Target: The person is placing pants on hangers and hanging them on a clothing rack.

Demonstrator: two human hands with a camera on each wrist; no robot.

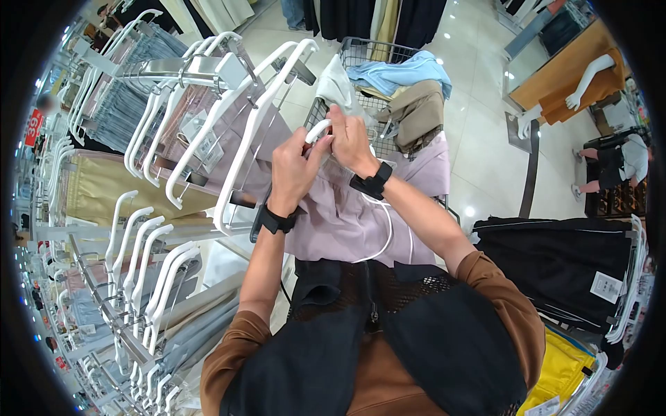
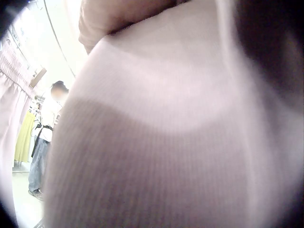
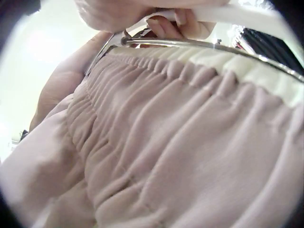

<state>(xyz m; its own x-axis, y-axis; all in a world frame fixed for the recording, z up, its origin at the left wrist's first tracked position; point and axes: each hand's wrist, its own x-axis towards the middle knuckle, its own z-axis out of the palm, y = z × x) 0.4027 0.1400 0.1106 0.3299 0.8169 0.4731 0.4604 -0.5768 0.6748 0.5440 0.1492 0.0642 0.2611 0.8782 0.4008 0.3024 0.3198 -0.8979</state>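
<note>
In front of the body, a pale mauve garment with a gathered waist hangs from a white hanger. My left hand grips the hanger's left part, thumb toward the right hand. Beside it my right hand holds the hanger with curled fingers. The right wrist view shows the hanger's thin metal bar along the gathered waistband, with fingertips close above it. Blurred mauve cloth fills most of the left wrist view, hiding the left hand's grasp. A white cord lies across the garment.
A wire cart ahead carries a light blue garment and a brown one. Racks with white hangers crowd the left. Black trousers hang at right. A mannequin arm and a person stand farther right.
</note>
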